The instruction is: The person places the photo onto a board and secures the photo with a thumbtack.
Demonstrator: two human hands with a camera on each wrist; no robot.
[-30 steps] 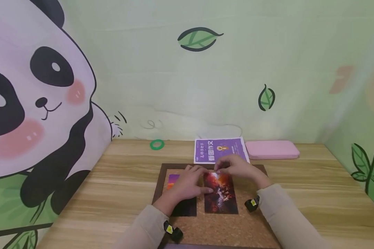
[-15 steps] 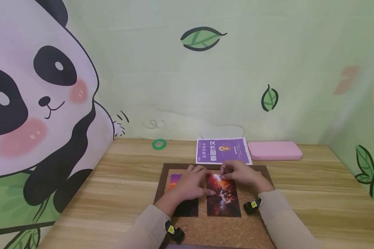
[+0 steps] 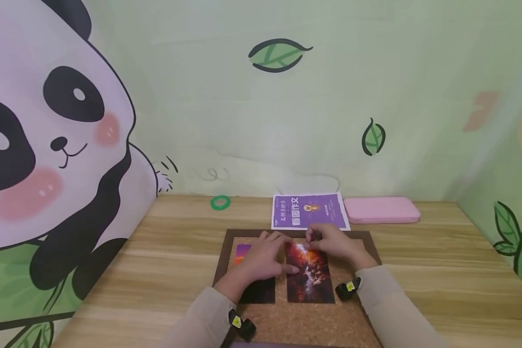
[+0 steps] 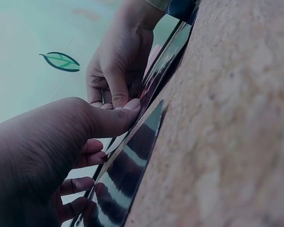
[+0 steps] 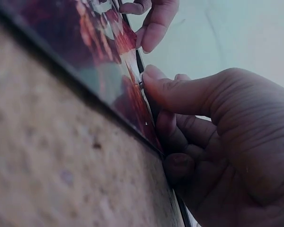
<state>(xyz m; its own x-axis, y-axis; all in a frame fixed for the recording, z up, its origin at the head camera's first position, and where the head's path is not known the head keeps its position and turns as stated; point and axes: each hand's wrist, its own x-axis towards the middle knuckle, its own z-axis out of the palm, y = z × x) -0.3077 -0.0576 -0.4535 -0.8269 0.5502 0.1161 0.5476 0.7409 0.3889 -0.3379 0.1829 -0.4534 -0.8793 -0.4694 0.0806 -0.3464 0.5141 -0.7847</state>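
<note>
A glossy red-and-black picture card [image 3: 310,278] lies on a brown-framed cork board [image 3: 313,324]. My left hand [image 3: 263,258] spreads over the board, its thumb on the card's left part and its fingertips by the upper left corner. At the top edge, my right hand [image 3: 332,241] pinches a small shiny pin [image 5: 141,84] between thumb and forefinger; most of it is hidden by the fingertips. Partly under my left hand is a second card [image 3: 258,291], purple and orange at the top and dark below. Its striped surface shows in the left wrist view.
Behind the board lies a purple-covered book [image 3: 282,212] with a pink case [image 3: 383,210] beside it. A green ring [image 3: 220,202] like a roll of tape sits at the back left. The wooden table [image 3: 165,270] ends at a panda-printed wall [image 3: 209,96].
My right hand has shifted slightly down and right along the card's top edge, its fingers more curled. The left hand keeps its place. The head view sways a little.
</note>
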